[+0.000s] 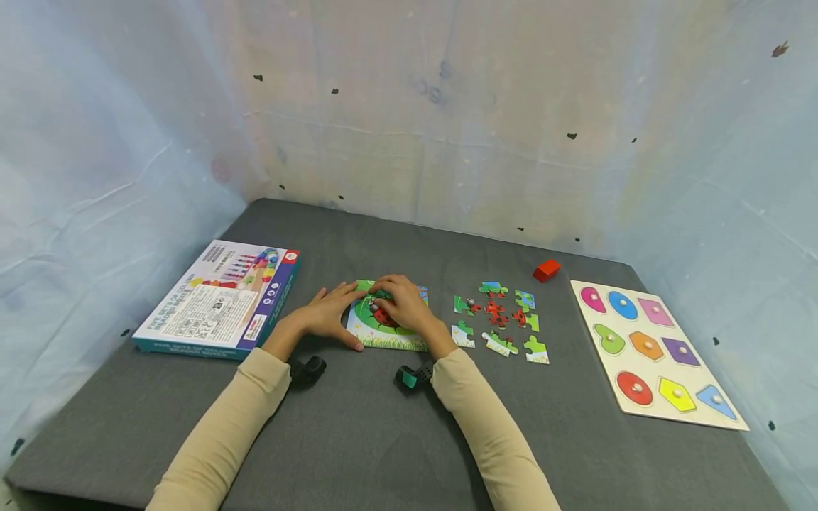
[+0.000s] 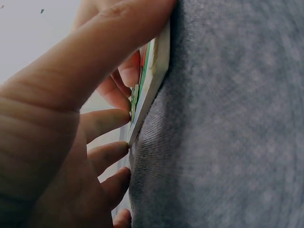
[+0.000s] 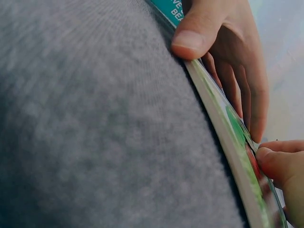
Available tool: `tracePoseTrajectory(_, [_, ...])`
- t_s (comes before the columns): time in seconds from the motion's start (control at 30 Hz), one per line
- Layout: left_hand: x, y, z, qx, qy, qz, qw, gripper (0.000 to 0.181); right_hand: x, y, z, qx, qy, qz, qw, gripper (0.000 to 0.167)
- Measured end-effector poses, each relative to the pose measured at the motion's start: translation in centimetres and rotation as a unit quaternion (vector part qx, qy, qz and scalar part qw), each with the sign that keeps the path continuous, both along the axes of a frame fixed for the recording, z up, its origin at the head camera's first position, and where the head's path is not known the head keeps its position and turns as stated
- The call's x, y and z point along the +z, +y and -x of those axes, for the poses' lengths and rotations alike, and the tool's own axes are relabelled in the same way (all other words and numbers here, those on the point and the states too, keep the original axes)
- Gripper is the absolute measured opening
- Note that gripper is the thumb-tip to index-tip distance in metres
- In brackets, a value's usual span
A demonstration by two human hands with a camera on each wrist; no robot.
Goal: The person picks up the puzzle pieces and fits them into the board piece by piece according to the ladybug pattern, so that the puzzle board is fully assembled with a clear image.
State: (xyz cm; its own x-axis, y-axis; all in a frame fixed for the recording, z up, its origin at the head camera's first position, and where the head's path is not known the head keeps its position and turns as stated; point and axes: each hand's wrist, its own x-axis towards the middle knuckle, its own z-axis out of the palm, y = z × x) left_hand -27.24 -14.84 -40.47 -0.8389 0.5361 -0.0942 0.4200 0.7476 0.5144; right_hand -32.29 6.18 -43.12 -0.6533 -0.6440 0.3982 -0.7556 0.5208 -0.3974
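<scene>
A ladybug puzzle board (image 1: 393,341) with a green picture and a grassy lower border lies on the grey table. My left hand (image 1: 327,314) rests at its left side, thumb by the near left corner and the other fingers spread, fairly straight, along the edge. Over the board's upper middle, my right hand (image 1: 409,305) pinches a thin green puzzle piece (image 2: 135,97) against the picture; fingers hide much of it. Several loose puzzle pieces (image 1: 495,314) with red, green and white parts lie right of the board.
At the left lies a flat game box (image 1: 204,309). A wooden shape board (image 1: 645,323) with knobbed coloured shapes is at the right, with a red block (image 1: 546,270) near its far corner. Pale sheeting (image 1: 447,128) hangs behind the table (image 1: 358,440).
</scene>
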Motion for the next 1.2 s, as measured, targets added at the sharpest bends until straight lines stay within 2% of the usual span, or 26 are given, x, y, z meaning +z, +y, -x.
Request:
tracePoseTrajectory(0.87, [0.07,0.02,0.01,-0.001,-0.007,0.005,1.0,0.107,-0.34,0.1,0.07,0.01,0.005,0.011,0.9999,0.022])
tracePoseTrajectory(1.2, [0.23,0.05,-0.05,-0.003,-0.009,0.005,0.9999,0.106,0.2,0.76,0.03,0.029,-0.022,-0.04,0.9985,0.035])
